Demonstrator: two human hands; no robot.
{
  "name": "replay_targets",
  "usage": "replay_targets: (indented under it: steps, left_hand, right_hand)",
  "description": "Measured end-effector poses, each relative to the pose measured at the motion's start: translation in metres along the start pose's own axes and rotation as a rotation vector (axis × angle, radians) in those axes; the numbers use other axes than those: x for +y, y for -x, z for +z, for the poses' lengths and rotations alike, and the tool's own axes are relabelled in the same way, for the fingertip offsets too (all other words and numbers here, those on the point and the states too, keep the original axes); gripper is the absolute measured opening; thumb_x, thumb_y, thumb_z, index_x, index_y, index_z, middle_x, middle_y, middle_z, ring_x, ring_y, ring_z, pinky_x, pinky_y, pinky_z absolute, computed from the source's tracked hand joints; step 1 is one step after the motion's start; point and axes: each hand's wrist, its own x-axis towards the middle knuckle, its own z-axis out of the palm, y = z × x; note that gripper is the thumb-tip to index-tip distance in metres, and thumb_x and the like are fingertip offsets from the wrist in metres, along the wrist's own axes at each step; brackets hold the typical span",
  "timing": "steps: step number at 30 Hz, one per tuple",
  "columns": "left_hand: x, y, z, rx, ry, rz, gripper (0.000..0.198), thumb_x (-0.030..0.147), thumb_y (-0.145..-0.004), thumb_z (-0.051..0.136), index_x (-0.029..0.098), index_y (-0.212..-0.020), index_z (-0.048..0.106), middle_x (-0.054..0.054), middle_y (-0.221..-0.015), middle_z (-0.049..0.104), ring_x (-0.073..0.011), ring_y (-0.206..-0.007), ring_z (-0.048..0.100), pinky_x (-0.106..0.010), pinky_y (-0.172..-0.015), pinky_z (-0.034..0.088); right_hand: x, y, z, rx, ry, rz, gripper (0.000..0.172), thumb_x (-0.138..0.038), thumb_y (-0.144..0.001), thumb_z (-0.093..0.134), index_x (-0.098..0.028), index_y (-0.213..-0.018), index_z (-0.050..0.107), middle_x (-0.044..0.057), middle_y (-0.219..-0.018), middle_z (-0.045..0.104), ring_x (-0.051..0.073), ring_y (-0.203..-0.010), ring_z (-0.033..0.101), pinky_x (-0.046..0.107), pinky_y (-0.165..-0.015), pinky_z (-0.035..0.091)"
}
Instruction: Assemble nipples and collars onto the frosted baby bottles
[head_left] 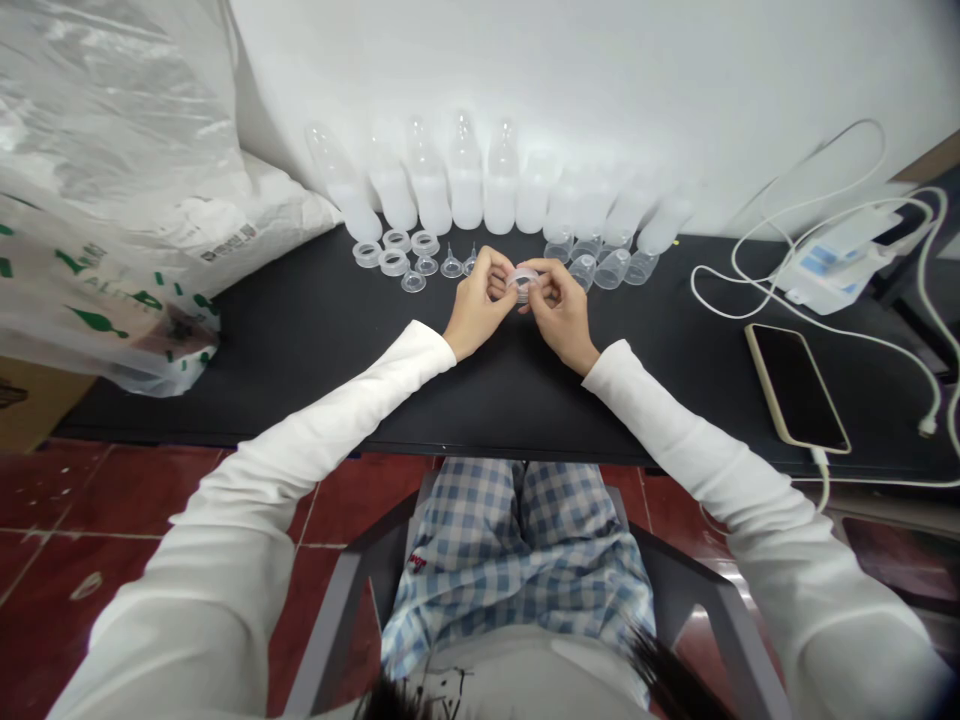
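Observation:
My left hand [477,305] and my right hand [561,310] meet above the black table [300,340], both pinched on one small clear plastic ring [523,281] held between the fingertips. Just beyond the hands lie several clear rings [393,262] and small clear teats [451,266] to the left, and clear caps [611,268] to the right. A row of several translucent baby bottles [465,190] stands along the white wall behind them.
A big clear plastic bag [97,190] with green print fills the table's left end. A phone [796,385] lies on the right, plugged into a white cable [757,305], with a white and blue device [840,255] behind it. Red floor tiles lie below.

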Motion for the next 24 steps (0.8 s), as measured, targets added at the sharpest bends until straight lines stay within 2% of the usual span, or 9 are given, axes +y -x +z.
replay_targets:
  steps: [5, 10, 20, 24]
  left_hand:
    - [-0.002, 0.001, -0.003, -0.006, -0.005, -0.03, 0.044, 0.062, -0.089, 0.068, 0.022, -0.1, 0.052, -0.001, -0.085, 0.061, -0.0118, -0.071, 0.062, -0.025, -0.065, 0.054]
    - [-0.004, 0.002, -0.003, -0.047, 0.033, -0.042, 0.051, 0.07, -0.089, 0.062, 0.022, -0.104, 0.054, -0.003, -0.089, 0.062, -0.0135, -0.074, 0.065, -0.028, -0.068, 0.057]
    - [0.007, 0.002, -0.005, -0.038, -0.1, 0.042, 0.046, 0.068, -0.09, 0.061, 0.022, -0.094, 0.055, 0.001, -0.074, 0.056, -0.0129, -0.067, 0.06, -0.029, -0.07, 0.054]
    - [0.007, 0.002, -0.004, -0.034, -0.079, 0.029, 0.045, 0.066, -0.09, 0.063, 0.022, -0.095, 0.056, 0.001, -0.073, 0.055, -0.0146, -0.071, 0.061, -0.03, -0.072, 0.054]
  right_hand:
    - [-0.004, -0.001, -0.005, -0.021, 0.138, -0.043, 0.05, -0.069, -0.092, 0.058, -0.026, -0.115, 0.067, 0.001, -0.083, 0.062, 0.014, -0.066, 0.059, 0.031, -0.068, 0.06]
    - [-0.004, 0.0, -0.007, -0.036, 0.133, -0.059, 0.052, -0.071, -0.094, 0.054, -0.026, -0.115, 0.068, 0.003, -0.089, 0.063, 0.015, -0.072, 0.06, 0.032, -0.069, 0.058]
    - [-0.008, 0.0, -0.006, -0.003, 0.2, -0.126, 0.051, -0.072, -0.094, 0.053, -0.024, -0.101, 0.067, -0.001, -0.072, 0.056, 0.013, -0.062, 0.05, 0.029, -0.064, 0.05]
    - [-0.009, 0.0, -0.004, 0.006, 0.228, -0.123, 0.05, -0.072, -0.094, 0.052, -0.024, -0.099, 0.065, -0.002, -0.068, 0.05, 0.013, -0.06, 0.045, 0.031, -0.065, 0.052]
